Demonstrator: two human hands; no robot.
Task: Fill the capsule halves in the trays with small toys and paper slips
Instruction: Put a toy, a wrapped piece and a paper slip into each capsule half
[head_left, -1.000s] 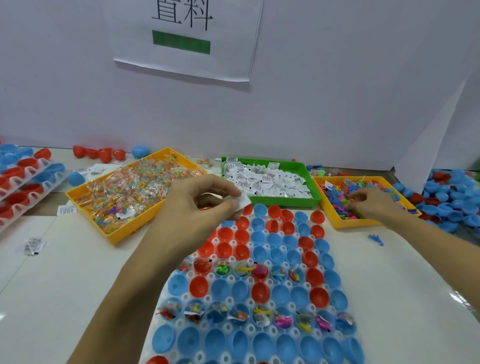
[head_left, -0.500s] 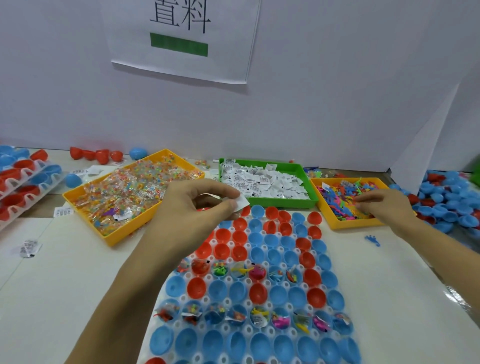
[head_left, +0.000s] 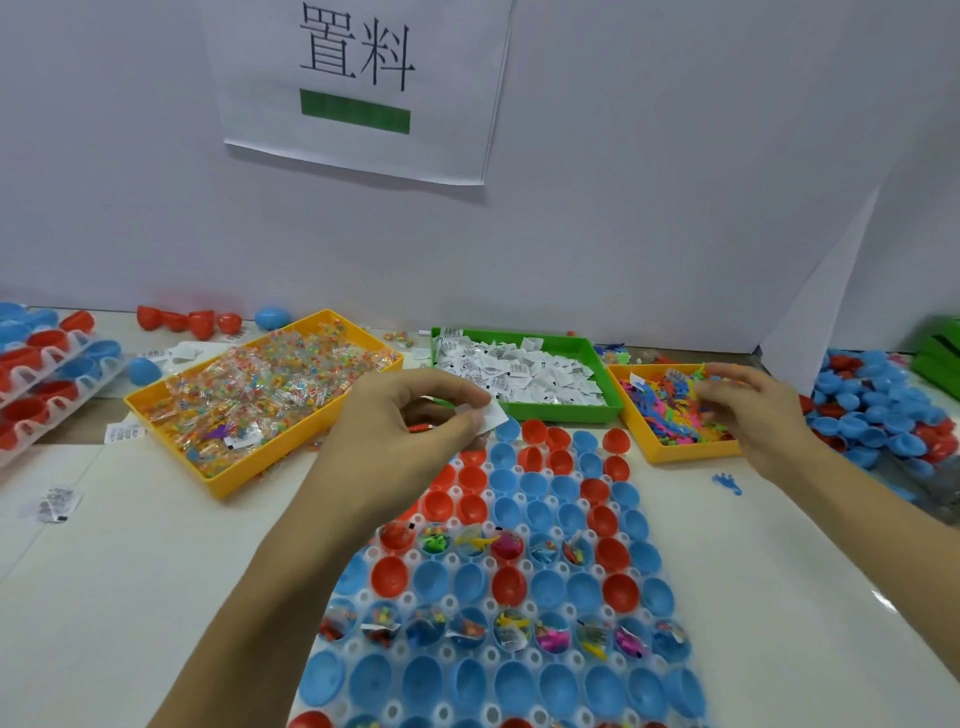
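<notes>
Your left hand hovers over the far end of the capsule tray, its grip pinching a white paper slip between thumb and forefinger; the slip sticks out at the hand's 3 o'clock, just above the blue and red capsule halves. Your right hand reaches over the small yellow bin of toys, fingers curled as if pinching, though you cannot tell what its grip holds. The green bin of paper slips sits at 12 o'clock of the tray, the large yellow bin of bagged toys at 10 o'clock. Two rows of halves already hold toys. A blue toy lies on the surface at 3 o'clock.
</notes>
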